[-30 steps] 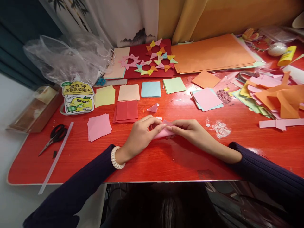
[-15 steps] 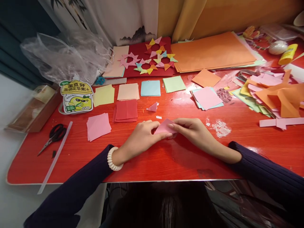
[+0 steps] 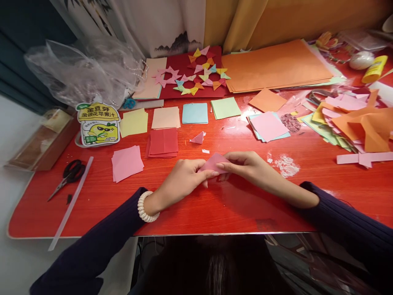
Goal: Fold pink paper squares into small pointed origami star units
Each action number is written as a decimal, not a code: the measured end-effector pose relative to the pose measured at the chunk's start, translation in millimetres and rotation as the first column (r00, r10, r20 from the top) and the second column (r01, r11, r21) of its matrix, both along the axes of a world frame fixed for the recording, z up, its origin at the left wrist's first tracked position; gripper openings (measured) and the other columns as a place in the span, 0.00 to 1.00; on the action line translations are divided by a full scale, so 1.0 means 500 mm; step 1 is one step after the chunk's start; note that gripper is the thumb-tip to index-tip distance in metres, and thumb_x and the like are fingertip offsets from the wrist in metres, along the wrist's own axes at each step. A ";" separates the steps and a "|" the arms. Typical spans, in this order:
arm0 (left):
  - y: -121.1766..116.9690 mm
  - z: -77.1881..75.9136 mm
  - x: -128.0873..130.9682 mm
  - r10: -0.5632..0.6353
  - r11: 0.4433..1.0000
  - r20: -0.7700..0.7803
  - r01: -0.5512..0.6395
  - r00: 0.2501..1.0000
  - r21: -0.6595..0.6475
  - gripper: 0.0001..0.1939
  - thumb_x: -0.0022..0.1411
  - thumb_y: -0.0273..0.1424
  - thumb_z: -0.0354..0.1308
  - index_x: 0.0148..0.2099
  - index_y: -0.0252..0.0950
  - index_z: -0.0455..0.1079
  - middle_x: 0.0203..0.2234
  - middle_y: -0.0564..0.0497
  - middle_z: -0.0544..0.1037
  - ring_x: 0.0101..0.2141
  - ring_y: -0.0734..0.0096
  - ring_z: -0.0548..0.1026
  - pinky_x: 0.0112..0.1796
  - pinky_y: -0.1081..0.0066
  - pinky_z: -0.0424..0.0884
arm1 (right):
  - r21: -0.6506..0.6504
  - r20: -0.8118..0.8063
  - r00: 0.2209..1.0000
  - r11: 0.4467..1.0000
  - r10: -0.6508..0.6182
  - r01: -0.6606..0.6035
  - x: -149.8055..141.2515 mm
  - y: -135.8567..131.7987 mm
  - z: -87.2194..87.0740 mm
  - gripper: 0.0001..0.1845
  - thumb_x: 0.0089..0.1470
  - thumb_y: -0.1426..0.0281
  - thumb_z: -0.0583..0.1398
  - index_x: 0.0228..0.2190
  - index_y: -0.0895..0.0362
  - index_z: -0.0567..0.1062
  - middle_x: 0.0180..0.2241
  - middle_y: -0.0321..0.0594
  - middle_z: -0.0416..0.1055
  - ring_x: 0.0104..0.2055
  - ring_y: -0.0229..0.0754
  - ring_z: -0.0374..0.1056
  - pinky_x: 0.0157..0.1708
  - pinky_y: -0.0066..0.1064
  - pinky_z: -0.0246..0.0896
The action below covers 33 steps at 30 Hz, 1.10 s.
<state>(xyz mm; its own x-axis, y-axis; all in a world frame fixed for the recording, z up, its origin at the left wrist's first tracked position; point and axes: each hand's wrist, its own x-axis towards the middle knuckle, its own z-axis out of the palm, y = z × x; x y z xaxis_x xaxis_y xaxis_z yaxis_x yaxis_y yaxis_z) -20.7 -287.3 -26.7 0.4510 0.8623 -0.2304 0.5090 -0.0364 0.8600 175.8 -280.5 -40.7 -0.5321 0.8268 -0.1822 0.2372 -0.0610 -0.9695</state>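
My left hand (image 3: 184,178) and my right hand (image 3: 245,166) meet at the middle of the red table (image 3: 215,205), both pinching a small folded pink paper (image 3: 213,162) held just above the surface. A white bead bracelet sits on my left wrist. A finished pink folded piece (image 3: 198,138) lies on the table just beyond my hands. To the left of my left hand lies a pink stack of squares (image 3: 127,163), with a red stack (image 3: 163,143) behind it.
Yellow, peach, blue and green paper squares line the back, before paper star rings (image 3: 196,73) on a dark red sheet. Orange sheets (image 3: 276,67) and scraps (image 3: 356,123) fill the right. Scissors (image 3: 69,174), a strip, a juice pouch (image 3: 97,125) and a plastic bag (image 3: 82,73) lie left.
The pink paper has been lifted and turned between my fingers; a flat triangular face now shows upward. My hands stayed in nearly the same spot.
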 end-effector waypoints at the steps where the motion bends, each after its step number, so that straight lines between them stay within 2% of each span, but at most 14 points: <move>1: 0.000 0.000 -0.001 -0.002 1.000 -0.014 0.002 1.000 0.013 0.17 0.60 0.39 0.53 0.24 0.33 0.66 0.18 0.56 0.71 0.20 0.82 0.63 0.23 0.78 0.56 | -0.031 0.006 0.999 0.999 0.038 -0.038 0.003 0.002 0.002 0.14 0.55 0.61 0.58 0.28 0.60 0.72 0.27 0.39 0.72 0.30 0.38 0.69 0.31 0.28 0.61; 3: 0.001 0.000 -0.003 -0.011 0.999 -0.046 0.013 0.999 0.039 0.17 0.60 0.40 0.53 0.25 0.33 0.67 0.18 0.56 0.71 0.20 0.81 0.64 0.23 0.78 0.56 | -0.078 0.026 0.996 0.994 0.084 -0.082 0.007 0.006 0.005 0.13 0.54 0.61 0.58 0.28 0.60 0.72 0.27 0.40 0.73 0.31 0.38 0.69 0.31 0.28 0.62; 8: 0.004 -0.011 -0.004 -0.060 0.997 -0.088 0.065 0.994 0.050 0.16 0.62 0.41 0.50 0.29 0.34 0.67 0.21 0.56 0.72 0.24 0.78 0.67 0.26 0.76 0.59 | -0.116 0.031 0.994 0.988 0.109 -0.105 0.011 0.007 0.005 0.13 0.54 0.62 0.58 0.28 0.60 0.71 0.25 0.40 0.73 0.28 0.39 0.70 0.29 0.29 0.64; 11: 0.007 -0.012 -0.002 -0.070 0.990 -0.142 0.086 0.987 0.114 0.16 0.63 0.40 0.48 0.30 0.35 0.66 0.24 0.54 0.69 0.27 0.76 0.67 0.30 0.74 0.60 | -0.050 0.061 0.991 0.992 0.119 -0.116 0.014 0.007 0.001 0.13 0.56 0.63 0.56 0.29 0.60 0.71 0.25 0.40 0.73 0.27 0.39 0.70 0.29 0.30 0.65; 15: 0.012 -0.005 0.000 -0.090 0.967 -0.241 0.143 0.966 0.212 0.16 0.60 0.41 0.52 0.28 0.35 0.66 0.23 0.54 0.63 0.28 0.73 0.63 0.30 0.72 0.59 | 0.047 0.106 0.989 0.993 0.104 -0.110 0.009 -0.001 0.004 0.12 0.57 0.66 0.55 0.27 0.60 0.70 0.25 0.39 0.72 0.25 0.37 0.69 0.27 0.29 0.63; 19: 0.011 -0.003 -0.001 -0.112 0.956 -0.250 0.173 0.962 0.236 0.19 0.58 0.44 0.53 0.24 0.34 0.62 0.21 0.55 0.62 0.27 0.73 0.61 0.31 0.72 0.58 | 0.110 0.145 0.983 0.986 0.112 -0.128 0.002 -0.010 0.011 0.11 0.57 0.69 0.54 0.25 0.59 0.69 0.21 0.36 0.71 0.23 0.35 0.67 0.24 0.26 0.60; 23: 0.008 -0.007 -0.003 -0.102 0.950 -0.237 0.165 0.966 0.265 0.21 0.60 0.44 0.51 0.23 0.34 0.59 0.20 0.56 0.60 0.25 0.75 0.60 0.29 0.73 0.57 | 0.187 0.202 0.973 0.970 0.114 -0.153 0.007 -0.010 0.009 0.14 0.58 0.67 0.54 0.22 0.59 0.66 0.20 0.36 0.70 0.21 0.34 0.65 0.21 0.25 0.57; 28: 0.009 -0.011 -0.002 -0.023 0.923 -0.262 0.122 0.965 0.366 0.21 0.61 0.43 0.50 0.23 0.34 0.56 0.20 0.56 0.59 0.24 0.76 0.59 0.27 0.73 0.57 | 0.223 0.240 0.962 0.958 0.128 -0.183 0.019 -0.002 0.014 0.15 0.59 0.64 0.53 0.24 0.58 0.66 0.21 0.36 0.70 0.21 0.34 0.66 0.22 0.25 0.58; 33: 0.010 -0.004 0.004 0.043 0.911 -0.313 0.091 0.949 0.401 0.24 0.60 0.44 0.52 0.21 0.34 0.52 0.18 0.56 0.58 0.23 0.76 0.57 0.27 0.73 0.55 | 0.267 0.352 0.934 0.950 0.062 -0.163 0.023 0.003 0.023 0.19 0.58 0.59 0.54 0.21 0.57 0.65 0.18 0.35 0.67 0.19 0.34 0.63 0.20 0.27 0.55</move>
